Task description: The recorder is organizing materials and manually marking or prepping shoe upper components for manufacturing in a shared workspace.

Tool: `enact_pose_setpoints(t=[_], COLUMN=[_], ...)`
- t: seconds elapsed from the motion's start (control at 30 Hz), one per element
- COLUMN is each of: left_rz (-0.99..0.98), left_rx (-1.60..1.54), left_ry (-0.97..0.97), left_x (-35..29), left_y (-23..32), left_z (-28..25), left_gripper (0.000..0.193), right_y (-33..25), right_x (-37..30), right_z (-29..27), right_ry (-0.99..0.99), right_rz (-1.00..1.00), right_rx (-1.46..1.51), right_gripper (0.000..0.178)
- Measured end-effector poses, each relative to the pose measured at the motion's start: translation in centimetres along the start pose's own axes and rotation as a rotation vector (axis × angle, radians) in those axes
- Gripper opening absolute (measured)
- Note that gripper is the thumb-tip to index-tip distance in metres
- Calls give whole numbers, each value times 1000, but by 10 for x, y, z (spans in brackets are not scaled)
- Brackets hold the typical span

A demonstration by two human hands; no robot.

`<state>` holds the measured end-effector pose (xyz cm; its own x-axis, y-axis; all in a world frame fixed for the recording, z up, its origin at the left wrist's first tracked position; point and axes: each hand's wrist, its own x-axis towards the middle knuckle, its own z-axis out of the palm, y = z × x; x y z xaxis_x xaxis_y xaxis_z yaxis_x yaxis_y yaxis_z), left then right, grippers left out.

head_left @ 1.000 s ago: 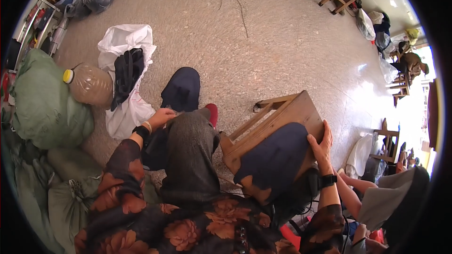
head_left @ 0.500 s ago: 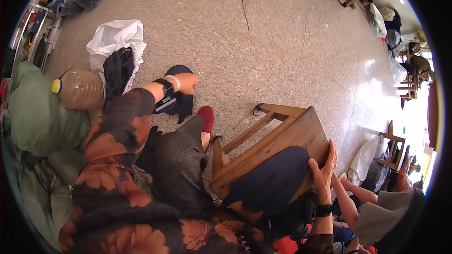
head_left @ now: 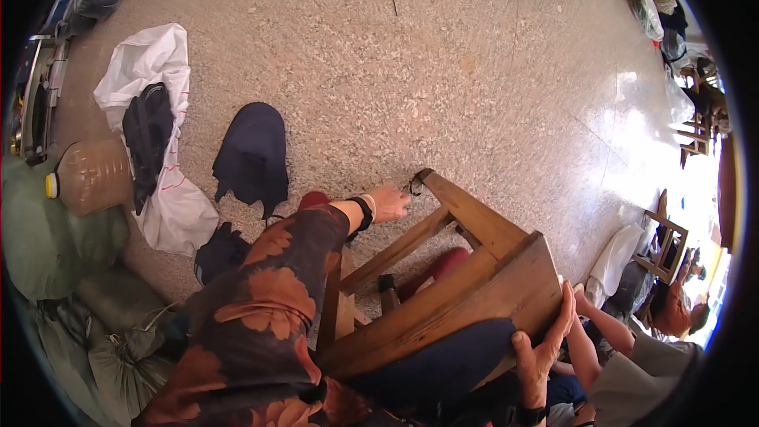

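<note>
A wooden stool [head_left: 506,289] lies tipped on its side in front of me, legs pointing away. My right hand [head_left: 545,340] grips its seat at the right edge, thumb on the near face. Against that seat lies a dark navy, rounded flat piece [head_left: 447,360], fabric-like. My left hand [head_left: 389,203] reaches past the stool's legs, fingers loosely stretched out beside the far leg's tip, with nothing visible in them. A small dark loop [head_left: 415,185] hangs at that tip. Another navy piece [head_left: 253,146], ragged along its near edge, rests flat on the floor to the left.
At left are a white sack [head_left: 142,63] with black items on it, a brown plastic jug [head_left: 93,176] with a yellow cap, and green bundles [head_left: 39,237]. A red shoe [head_left: 435,270] shows behind the stool. Another person's arm [head_left: 585,348] is close at right.
My left hand has left the navy piece on the floor and moved right to the stool's far leg. The stool has tilted further; my right hand still grips it. The view has shifted.
</note>
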<state>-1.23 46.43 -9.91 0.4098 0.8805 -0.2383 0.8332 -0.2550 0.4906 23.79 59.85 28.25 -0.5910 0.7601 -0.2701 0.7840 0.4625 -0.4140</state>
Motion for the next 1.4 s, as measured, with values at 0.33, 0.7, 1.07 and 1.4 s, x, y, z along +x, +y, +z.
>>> enact_pose_setpoints(t=[0.33,0.7,1.07,1.4], left_rz=[72,-202,-180,-187], left_rx=[217,405,305,316], left_ry=[86,317,-111,-32], left_x=[-26,-58,-78,-74], left_y=[-20,-38,-22,-28], left_z=[18,25,10,38], left_gripper=[9,11,13,15], right_y=[9,16,8,18], right_x=[2,-11,-6,2], right_z=[1,-8,-7,-1], right_ry=[-1,47,-8,1], right_rz=[-9,-28,-76,-104], right_rx=[30,-65,-86,-91], right_gripper=[117,109,106,105])
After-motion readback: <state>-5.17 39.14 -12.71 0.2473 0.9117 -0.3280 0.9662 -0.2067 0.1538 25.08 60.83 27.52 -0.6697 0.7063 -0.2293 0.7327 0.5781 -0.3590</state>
